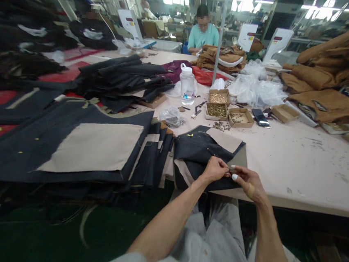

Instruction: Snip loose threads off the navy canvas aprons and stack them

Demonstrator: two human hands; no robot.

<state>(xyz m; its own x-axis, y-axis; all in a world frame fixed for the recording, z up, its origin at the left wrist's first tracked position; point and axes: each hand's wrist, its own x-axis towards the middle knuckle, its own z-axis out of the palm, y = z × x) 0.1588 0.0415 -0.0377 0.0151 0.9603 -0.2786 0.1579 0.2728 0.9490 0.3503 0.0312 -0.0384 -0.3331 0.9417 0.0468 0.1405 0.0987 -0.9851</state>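
A dark navy fabric piece [194,147] with beige lining patches lies at the table's front edge, partly folded over. My left hand [216,170] is closed in a pinch on this fabric near its right side. Close beside it, my right hand [249,182] has its thumb and fingers drawn together, with white wraps on the fingertips and a tan bandage near the thumb's base. A small greyish bit shows between the two hands, too small to name. Fingertips hide the spot where they meet the cloth.
Stacked navy panels [69,137] cover the left side. Beyond the work are open boxes of small metal parts [216,111], a water jug [186,85], a phone [260,118] and a metal pole [220,36]. Brown garments [331,101] pile up at right. A co-worker [203,35] sits opposite.
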